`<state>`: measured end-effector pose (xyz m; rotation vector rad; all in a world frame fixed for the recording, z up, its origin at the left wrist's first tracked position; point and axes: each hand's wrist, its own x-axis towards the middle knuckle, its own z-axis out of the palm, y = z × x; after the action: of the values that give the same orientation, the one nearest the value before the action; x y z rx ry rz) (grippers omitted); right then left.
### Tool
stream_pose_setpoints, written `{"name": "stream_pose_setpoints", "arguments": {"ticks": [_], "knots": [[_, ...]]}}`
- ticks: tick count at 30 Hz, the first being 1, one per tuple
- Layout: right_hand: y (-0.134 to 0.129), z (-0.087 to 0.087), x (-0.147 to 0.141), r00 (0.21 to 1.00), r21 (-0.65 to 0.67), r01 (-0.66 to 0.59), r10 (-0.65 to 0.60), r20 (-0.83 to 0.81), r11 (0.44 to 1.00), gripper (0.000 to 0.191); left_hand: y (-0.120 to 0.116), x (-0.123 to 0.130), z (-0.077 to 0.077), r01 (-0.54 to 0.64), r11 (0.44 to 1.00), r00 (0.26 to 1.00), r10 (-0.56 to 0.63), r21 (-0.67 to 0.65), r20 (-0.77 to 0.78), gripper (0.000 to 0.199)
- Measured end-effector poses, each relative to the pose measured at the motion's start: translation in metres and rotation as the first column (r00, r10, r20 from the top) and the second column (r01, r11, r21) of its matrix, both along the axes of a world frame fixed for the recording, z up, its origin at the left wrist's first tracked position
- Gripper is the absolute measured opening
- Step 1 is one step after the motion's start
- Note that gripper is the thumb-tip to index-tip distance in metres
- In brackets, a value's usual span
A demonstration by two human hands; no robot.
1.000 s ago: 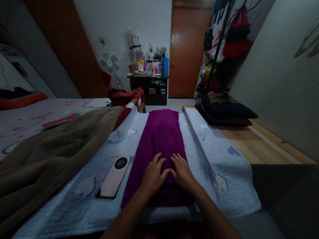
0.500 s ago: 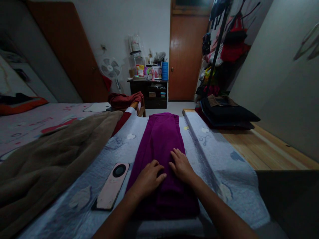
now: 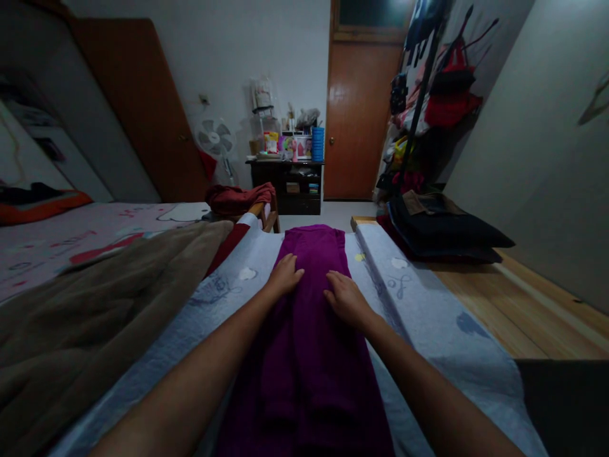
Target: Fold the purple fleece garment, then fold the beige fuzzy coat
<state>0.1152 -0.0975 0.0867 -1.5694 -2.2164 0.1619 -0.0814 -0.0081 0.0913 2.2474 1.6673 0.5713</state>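
Observation:
A purple long-sleeved top [image 3: 311, 355] lies in a long narrow shape on the pale blue patterned sheet [image 3: 409, 298]. Two sleeve-like strips run down its middle towards me, with their ends near the bottom of the view. My left hand [image 3: 285, 275] rests on the top's left side towards the far end, fingers extended and thumb apart. On the right side, slightly nearer to me, my right hand [image 3: 347, 297] lies on the cloth with its fingers stretched out. Neither hand visibly grips the fabric.
A brown fleece blanket [image 3: 124, 304] spreads at the left. Folded dark clothes [image 3: 442, 222] are stacked on the wooden boards [image 3: 490, 304] at the right. Beyond the bed's far edge are a reddish cloth [image 3: 240, 197], a fan [image 3: 214, 138] and a dark cabinet [image 3: 285, 190].
My left hand has slid forward to the far part of the purple top. My right hand stays about where it was in view. The phone on the left no longer shows.

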Motion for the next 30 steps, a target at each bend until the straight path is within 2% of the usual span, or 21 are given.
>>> {"name": "stream_pose_setpoints", "arguments": {"ticks": [3,6,11,14,16,19,24,27,29,30], "knots": [[0.032,-0.015,-0.001,0.998,0.016,0.061,-0.061,-0.008,0.998,0.055,0.025,0.01,-0.005,-0.019,0.998,1.0,0.02,-0.056,0.01,0.043],[0.05,-0.036,-0.002,0.991,-0.032,0.131,-0.131,-0.021,0.991,0.059,0.044,0.02,-0.01,-0.062,0.992,0.997,0.067,-0.109,0.04,0.038],[0.057,-0.065,-0.005,0.982,-0.071,0.173,-0.178,-0.069,0.982,0.061,0.064,0.033,-0.016,-0.131,0.973,0.979,0.158,-0.189,0.132,0.039],[0.057,-0.069,-0.006,0.982,-0.055,0.173,-0.176,-0.072,0.983,0.061,0.069,0.041,-0.018,-0.111,0.96,0.972,0.158,-0.257,0.172,0.039],[0.056,-0.068,-0.006,0.982,-0.057,0.17,-0.174,-0.068,0.984,0.062,0.069,0.044,-0.017,-0.103,0.961,0.97,0.154,-0.258,0.186,0.043],[0.054,-0.066,-0.006,0.98,-0.049,0.187,-0.19,-0.065,0.981,0.063,0.068,0.045,-0.013,-0.094,0.974,0.971,0.135,-0.205,0.199,0.053],[0.051,-0.064,-0.006,0.988,-0.017,0.154,-0.155,-0.02,0.988,0.061,0.059,0.034,-0.006,-0.093,0.99,0.978,0.111,-0.107,0.177,0.054],[0.051,-0.063,-0.008,0.993,-0.065,0.115,-0.114,0.017,0.991,0.059,0.046,0.033,-0.008,-0.188,0.982,0.982,0.188,-0.014,-0.01,0.05],[0.051,-0.062,-0.009,0.993,-0.081,0.117,-0.115,0.023,0.99,0.059,0.037,0.039,-0.011,-0.202,0.968,0.962,0.225,0.15,-0.155,0.044],[0.051,-0.062,-0.01,0.992,-0.083,0.123,-0.121,0.021,0.989,0.06,0.034,0.045,-0.012,-0.161,0.958,0.957,0.211,0.239,-0.2,0.041]]}}
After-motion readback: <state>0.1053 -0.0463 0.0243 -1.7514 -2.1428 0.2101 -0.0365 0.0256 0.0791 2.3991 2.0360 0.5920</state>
